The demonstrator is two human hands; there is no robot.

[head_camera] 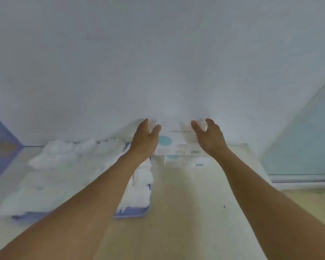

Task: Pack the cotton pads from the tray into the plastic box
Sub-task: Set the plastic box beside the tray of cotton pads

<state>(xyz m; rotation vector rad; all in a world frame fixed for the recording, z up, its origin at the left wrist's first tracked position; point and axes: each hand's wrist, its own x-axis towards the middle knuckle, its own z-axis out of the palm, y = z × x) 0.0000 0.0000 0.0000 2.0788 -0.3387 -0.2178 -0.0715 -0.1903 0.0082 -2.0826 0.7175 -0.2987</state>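
A blue tray point(137, 212) on the left of the light wooden table carries a big heap of white cotton pads point(68, 162). A clear plastic box point(176, 141) with a white label and a pale blue dot stands at the back middle, against the wall. My left hand point(145, 139) is at the box's left side, thumb spread from the fingers. At the box's right side is my right hand point(209, 136), its fingers loosely bent around the edge. Whether either hand touches the box is unclear in the blur.
A white wall rises right behind the box. A second labelled pack point(184, 161) lies just in front of the box. A purple panel point(0, 139) stands at the far left, a pale green one point(306, 143) at the right. Bare wooden table point(186, 212) lies between my forearms.
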